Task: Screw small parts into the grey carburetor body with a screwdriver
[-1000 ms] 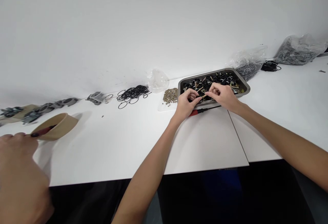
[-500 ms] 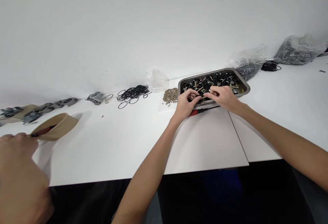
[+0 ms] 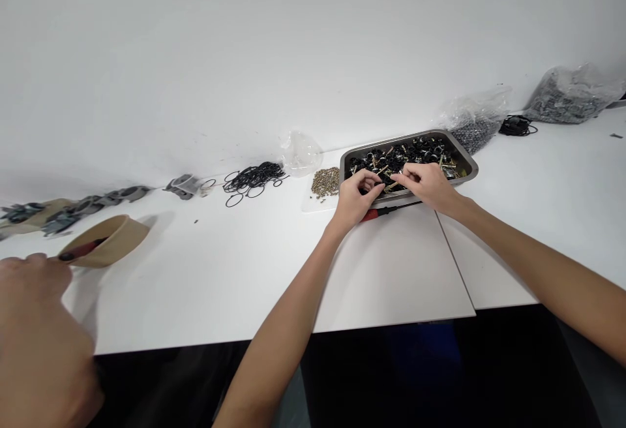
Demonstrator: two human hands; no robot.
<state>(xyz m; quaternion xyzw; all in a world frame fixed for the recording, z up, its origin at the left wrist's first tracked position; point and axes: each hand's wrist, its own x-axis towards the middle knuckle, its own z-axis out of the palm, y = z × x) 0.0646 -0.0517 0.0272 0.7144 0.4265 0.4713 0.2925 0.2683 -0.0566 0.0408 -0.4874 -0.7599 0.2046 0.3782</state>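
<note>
At centre right, our left hand and right hand pinch a small black ring and brass pin over the grey metal tray; a loose pinch could drop it into the pile.

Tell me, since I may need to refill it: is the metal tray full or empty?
Full: the metal tray is heaped across its floor with small black and brass-coloured parts.

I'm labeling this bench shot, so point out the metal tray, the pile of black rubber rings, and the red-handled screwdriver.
metal tray [image 3: 468, 162], head view, right rim.
black rubber rings [image 3: 254, 177], head view, middle of the pile.
red-handled screwdriver [image 3: 370, 215], head view, red handle.
</note>
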